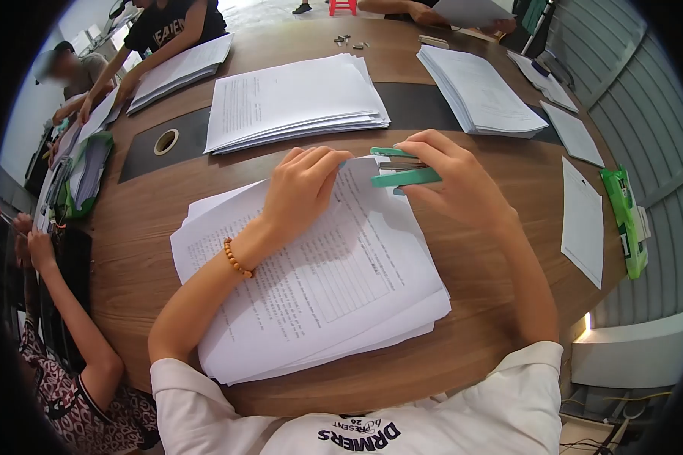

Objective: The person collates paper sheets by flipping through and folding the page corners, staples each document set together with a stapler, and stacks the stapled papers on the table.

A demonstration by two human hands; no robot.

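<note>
A stack of printed sheets (334,280) lies askew on the wooden table in front of me. My left hand (305,184) is closed at the stack's top edge, its fingers pinching the upper sheets. A green stapler (406,177) is in my right hand (463,178), gripped between thumb and fingers, with its jaws apart. The stapler's front end is beside the top right corner of the sheets; whether paper lies between the jaws I cannot tell. A beaded bracelet (237,258) is on my left wrist.
Paper stacks (296,98) (482,91) stand beyond my hands. A tape roll (166,142) lies at the left, small metal pieces (343,38) at the back, a green packet (624,224) at the right edge. Other people sit or stand left and behind the table.
</note>
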